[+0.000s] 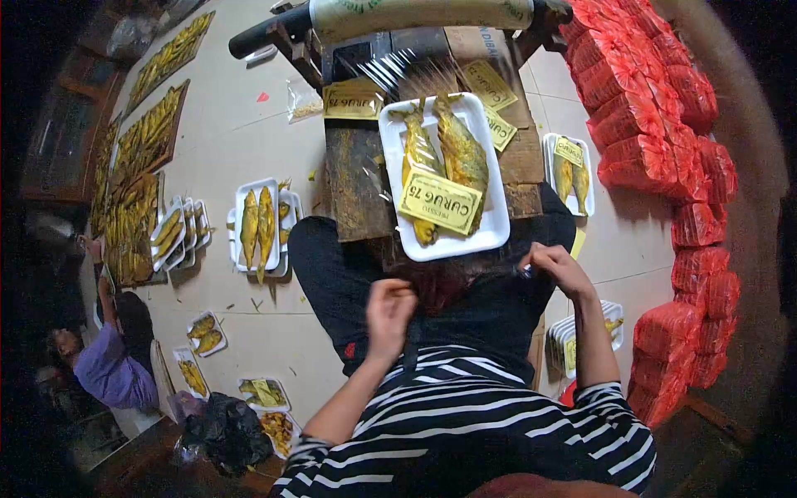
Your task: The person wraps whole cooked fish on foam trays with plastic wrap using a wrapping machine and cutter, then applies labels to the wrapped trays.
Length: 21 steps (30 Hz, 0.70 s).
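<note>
Tray (490, 224) at centre of frame, on wooden table (353, 191) — two fish (461, 153) laid in, yellow label (440, 202) on top; loading looks done. Film roll (415, 12) at top edge; whether film covers tray, cannot tell. More filled trays (257, 224) on floor (241, 124), left. Left hand (388, 307), lower centre, curled shut, nothing seen in it. Right hand (560, 270) just below tray — fingertips pinched on something small, shiny; cannot tell what.
</note>
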Available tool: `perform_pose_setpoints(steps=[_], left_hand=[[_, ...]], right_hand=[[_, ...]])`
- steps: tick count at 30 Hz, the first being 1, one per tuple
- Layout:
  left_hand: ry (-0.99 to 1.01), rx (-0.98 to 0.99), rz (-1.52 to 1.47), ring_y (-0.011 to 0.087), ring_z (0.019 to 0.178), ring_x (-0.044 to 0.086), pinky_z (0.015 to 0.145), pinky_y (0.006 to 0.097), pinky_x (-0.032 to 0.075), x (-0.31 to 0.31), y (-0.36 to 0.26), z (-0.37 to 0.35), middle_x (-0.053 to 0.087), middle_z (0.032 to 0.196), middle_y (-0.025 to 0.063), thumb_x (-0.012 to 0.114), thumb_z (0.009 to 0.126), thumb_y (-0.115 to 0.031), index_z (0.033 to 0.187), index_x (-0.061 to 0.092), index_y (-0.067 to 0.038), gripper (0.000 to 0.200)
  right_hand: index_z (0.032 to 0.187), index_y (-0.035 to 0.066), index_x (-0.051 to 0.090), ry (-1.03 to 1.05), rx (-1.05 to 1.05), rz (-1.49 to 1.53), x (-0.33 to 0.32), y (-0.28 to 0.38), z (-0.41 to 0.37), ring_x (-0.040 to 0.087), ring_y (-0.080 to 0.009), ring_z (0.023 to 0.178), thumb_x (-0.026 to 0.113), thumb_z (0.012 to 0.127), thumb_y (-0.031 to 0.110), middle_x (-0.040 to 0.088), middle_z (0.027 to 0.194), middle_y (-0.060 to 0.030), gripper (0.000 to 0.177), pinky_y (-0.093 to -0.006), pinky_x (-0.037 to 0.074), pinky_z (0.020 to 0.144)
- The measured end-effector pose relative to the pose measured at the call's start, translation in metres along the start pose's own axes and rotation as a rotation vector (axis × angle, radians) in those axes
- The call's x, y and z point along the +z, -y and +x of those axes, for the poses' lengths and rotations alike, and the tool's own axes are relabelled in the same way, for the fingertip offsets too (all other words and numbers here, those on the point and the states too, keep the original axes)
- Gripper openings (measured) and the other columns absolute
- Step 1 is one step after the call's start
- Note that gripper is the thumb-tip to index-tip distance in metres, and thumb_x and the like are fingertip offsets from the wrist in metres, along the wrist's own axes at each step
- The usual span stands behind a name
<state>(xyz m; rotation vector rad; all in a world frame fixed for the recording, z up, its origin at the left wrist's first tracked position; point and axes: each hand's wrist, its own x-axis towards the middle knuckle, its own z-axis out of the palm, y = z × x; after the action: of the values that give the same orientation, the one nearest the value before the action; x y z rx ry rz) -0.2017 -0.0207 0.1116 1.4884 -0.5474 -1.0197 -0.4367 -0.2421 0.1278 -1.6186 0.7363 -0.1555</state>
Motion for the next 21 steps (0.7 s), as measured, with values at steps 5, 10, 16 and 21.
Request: perform_pose_setpoints(steps=[5, 10, 16, 21], left_hand=[[-0.124, -0.092, -0.098, 0.0082, 0.075, 0.055, 0.068, 0.0239, 0.043, 0.028, -0.007, 0.064, 0.062, 0.083, 0.0045, 0.051, 0.089, -0.02, 0.094, 0.058, 0.002, 0.024], [-0.051, -0.069, -0.374, 0.0063, 0.077, 0.053, 0.071, 0.0221, 0.043, 0.024, -0.009, 0.034, 0.061, 0.087, 0.0035, 0.054, 0.087, -0.01, 0.096, 0.059, 0.002, 0.017], [0.075, -0.067, 0.226, 0.0077, 0.072, 0.055, 0.07, 0.022, 0.044, 0.003, -0.027, 0.032, 0.062, 0.081, 0.004, 0.054, 0.087, -0.013, 0.095, 0.061, 0.002, 0.018], [-0.19, -0.071, -0.183, 0.0068, 0.06, 0.047, 0.063, 0.0216, 0.041, -0.017, -0.009, 0.042, 0.057, 0.076, 0.0019, 0.048, 0.091, -0.021, 0.1, 0.057, 0.003, 0.027]], right_hand=[[0.112, 0.003, 0.054, -0.101, 0.145, 0.7, 0.024, -0.015, 0.019, 0.047, -0.0117, 0.069, 0.042, 0.092, 0.031, 0.054, 0.083, -0.0033, 0.037, -0.0272, 0.044, 0.071], [0.122, 0.008, 0.045, -0.355, -0.006, 1.362, 0.081, -0.014, 0.033, 0.055, -0.0196, 0.099, 0.044, 0.09, 0.032, 0.056, 0.112, -0.0054, 0.039, -0.0375, 0.044, 0.087], [0.117, 0.004, 0.047, -0.195, 0.033, 1.583, 0.131, 0.022, 0.025, 0.052, -0.0221, 0.104, 0.046, 0.09, 0.033, 0.052, 0.116, -0.0102, 0.04, -0.0382, 0.04, 0.091], [0.108, -0.004, 0.049, -0.355, 0.124, 0.985, 0.106, 0.028, 0.009, 0.057, -0.0184, 0.094, 0.044, 0.092, 0.026, 0.057, 0.105, -0.0134, 0.034, -0.031, 0.05, 0.081]])
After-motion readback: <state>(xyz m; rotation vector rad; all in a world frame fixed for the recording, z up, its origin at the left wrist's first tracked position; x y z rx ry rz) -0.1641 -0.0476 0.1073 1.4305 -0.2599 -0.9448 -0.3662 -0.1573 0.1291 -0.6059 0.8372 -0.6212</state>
